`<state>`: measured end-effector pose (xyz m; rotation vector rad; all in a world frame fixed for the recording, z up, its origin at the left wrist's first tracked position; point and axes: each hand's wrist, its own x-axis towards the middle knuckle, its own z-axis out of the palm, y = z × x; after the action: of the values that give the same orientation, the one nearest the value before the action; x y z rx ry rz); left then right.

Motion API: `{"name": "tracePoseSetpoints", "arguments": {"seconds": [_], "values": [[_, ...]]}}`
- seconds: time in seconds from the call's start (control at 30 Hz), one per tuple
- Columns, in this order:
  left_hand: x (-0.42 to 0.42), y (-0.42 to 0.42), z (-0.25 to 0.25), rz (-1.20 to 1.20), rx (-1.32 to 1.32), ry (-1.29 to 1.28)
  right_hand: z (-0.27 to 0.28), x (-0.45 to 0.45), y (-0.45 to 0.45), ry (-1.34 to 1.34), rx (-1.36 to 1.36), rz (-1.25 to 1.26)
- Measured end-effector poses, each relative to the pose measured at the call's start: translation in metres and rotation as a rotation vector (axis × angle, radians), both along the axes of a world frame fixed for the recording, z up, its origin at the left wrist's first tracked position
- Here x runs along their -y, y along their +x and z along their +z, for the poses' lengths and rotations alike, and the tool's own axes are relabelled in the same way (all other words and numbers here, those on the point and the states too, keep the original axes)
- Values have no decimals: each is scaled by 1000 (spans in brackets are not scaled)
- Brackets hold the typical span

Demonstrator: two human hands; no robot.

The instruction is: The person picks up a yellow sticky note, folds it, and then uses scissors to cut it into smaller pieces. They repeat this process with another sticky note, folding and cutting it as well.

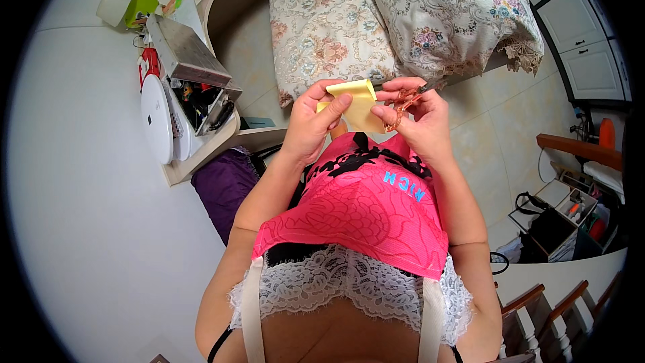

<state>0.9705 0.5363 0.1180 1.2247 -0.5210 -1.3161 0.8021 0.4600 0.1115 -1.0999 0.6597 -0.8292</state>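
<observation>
A piece of thin yellow paper or similar sheet (362, 111), curled over at its top edge, is held above my lap. My left hand (315, 118) pinches its left side, thumb on top. My right hand (423, 116) touches the sheet's right edge with its thumb and also holds a pair of scissors with orange-red handles (398, 117). The scissor blades lie largely hidden among the right fingers, so whether they are apart cannot be told. Below the hands is a pink apron (347, 201) over my lap.
Floral cloths (322, 30) cover furniture ahead. At left, a desk edge (201, 156) carries an open metal box (189, 53), a white round object (156, 118) and a lamp (116, 5). A purple fabric item (221, 186) lies beside me. Storage boxes (554, 222) and a wooden railing (524, 300) are at right.
</observation>
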Motion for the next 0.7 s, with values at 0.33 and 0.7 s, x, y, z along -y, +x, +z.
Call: {"name": "tracePoseSetpoints", "arguments": {"seconds": [0.33, 0.7], "values": [[-1, -7, 2, 40, 154, -49, -3, 1, 3, -47, -87, -65], [-2, -11, 3, 57, 327, -108, -4, 2, 6, -5, -80, -74]]}}
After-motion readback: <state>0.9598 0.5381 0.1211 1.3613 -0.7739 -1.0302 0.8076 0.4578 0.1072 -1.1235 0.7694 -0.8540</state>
